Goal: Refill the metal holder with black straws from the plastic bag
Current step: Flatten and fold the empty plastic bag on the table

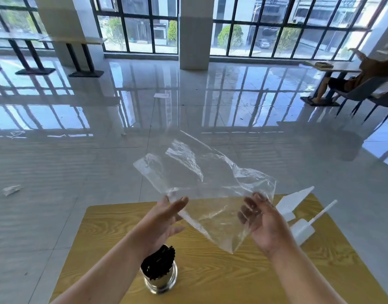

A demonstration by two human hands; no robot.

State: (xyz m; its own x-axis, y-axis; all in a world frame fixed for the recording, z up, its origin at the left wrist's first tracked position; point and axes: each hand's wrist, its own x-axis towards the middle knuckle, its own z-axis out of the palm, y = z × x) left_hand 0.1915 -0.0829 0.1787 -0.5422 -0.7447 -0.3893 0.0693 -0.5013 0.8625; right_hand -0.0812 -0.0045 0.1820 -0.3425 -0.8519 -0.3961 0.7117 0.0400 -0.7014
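A clear plastic bag (201, 178) hangs in the air above the wooden table (232, 270), and no straws show inside it. My left hand (164, 218) pinches its near left edge between thumb and fingers. My right hand (263, 222) grips the right edge, with fingers seen through the film. Below my left forearm stands the shiny metal holder (161, 281), packed with black straws (159, 263) that stick up and lean right.
Two white plastic pieces (298, 216) lie at the table's right side. The glossy tiled floor (79, 172) carries scraps of litter at the left. A person sits on a chair (364, 88) at a far right table. Other tables stand at the far left.
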